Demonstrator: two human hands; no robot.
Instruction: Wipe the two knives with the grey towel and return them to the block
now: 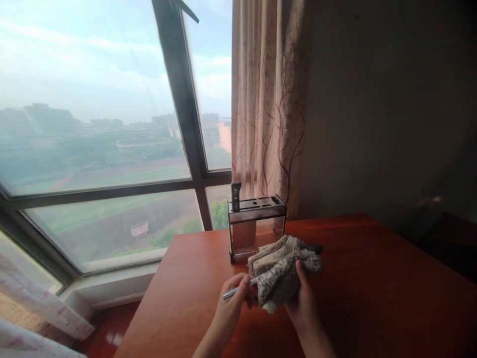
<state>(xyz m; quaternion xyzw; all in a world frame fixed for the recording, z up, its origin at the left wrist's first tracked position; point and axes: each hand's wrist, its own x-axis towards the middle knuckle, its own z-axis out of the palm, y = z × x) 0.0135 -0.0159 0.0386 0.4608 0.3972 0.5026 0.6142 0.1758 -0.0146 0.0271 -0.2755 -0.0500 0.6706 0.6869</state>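
Note:
My left hand point(238, 294) is closed around a slim silver handle point(230, 293). The rest of that utensil goes into a fuzzy grey-brown cloth point(278, 278), so its kind is hidden. On the cloth's other side, my right hand point(303, 293) grips the folds, thumb on top and fingers mostly out of sight underneath. A small dark end point(316, 248) shows just past the cloth's right edge; what it belongs to cannot be made out. Behind both hands stands a clear-sided knife block point(257, 217) with a slotted top. One knife handle point(235, 196) rises from its left end.
The reddish-brown wooden table point(372, 298) bears the block near its far edge. Beyond it are a large window point(112, 194) at the left and a patterned curtain point(268, 99). A dark wall point(372, 114) fills the right side.

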